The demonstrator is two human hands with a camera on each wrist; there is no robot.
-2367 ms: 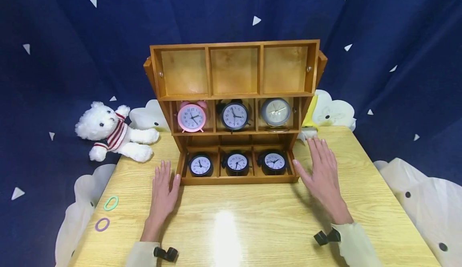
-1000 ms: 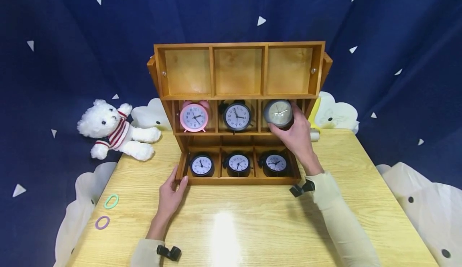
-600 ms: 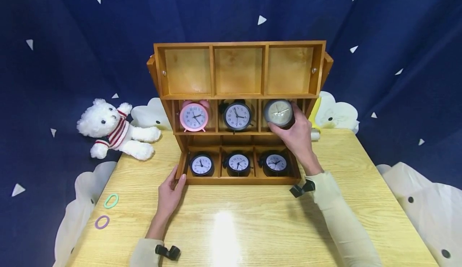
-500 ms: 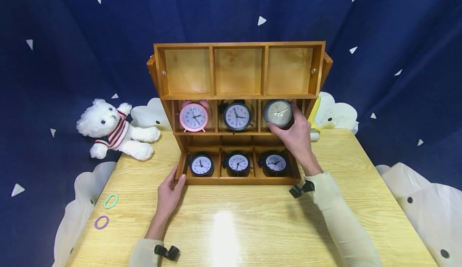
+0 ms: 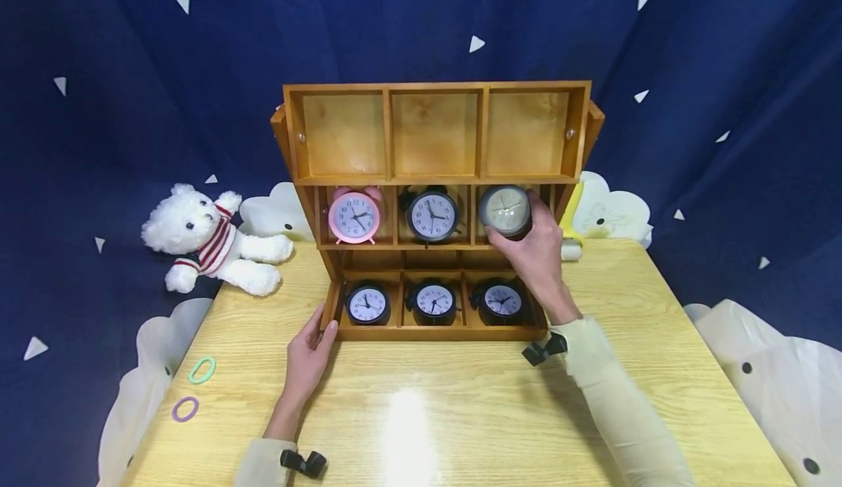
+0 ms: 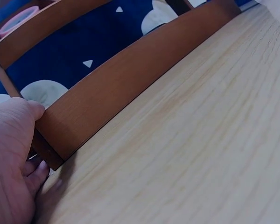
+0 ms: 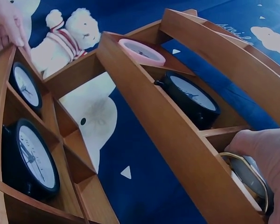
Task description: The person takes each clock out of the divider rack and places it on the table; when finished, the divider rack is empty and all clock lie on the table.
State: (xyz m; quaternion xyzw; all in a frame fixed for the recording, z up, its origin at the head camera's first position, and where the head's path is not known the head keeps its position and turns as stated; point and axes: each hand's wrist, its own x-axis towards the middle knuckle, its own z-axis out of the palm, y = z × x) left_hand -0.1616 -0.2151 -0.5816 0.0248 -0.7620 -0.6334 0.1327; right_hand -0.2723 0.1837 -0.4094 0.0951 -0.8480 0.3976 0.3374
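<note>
A three-tier wooden shelf [image 5: 434,332] with compartments stands on the table. My right hand [image 5: 541,249] grips a grey round clock [image 5: 505,209] by its side in the right compartment of the middle tier; the clock shows on edge, partly behind the hand, in the right wrist view. My left hand [image 5: 308,352] holds the shelf's lower left front corner, thumb at the front board [image 6: 79,116] and fingers round the end. Beside the grey clock sit a black alarm clock [image 5: 432,215] and a pink alarm clock [image 5: 354,216].
Several black clocks, among them a left one [image 5: 367,304], fill the bottom tier. The top tier [image 5: 434,132] holds nothing. A white teddy bear [image 5: 217,242] lies at the left, a green ring [image 5: 202,379] and a purple ring [image 5: 177,417] nearer. A yellow-handled tool [image 5: 571,213] stands behind right.
Both hands stood beside the shelf at first. My right hand has moved up and left and taken hold of the grey clock; my left has gripped the corner. Little differs over the last second.
</note>
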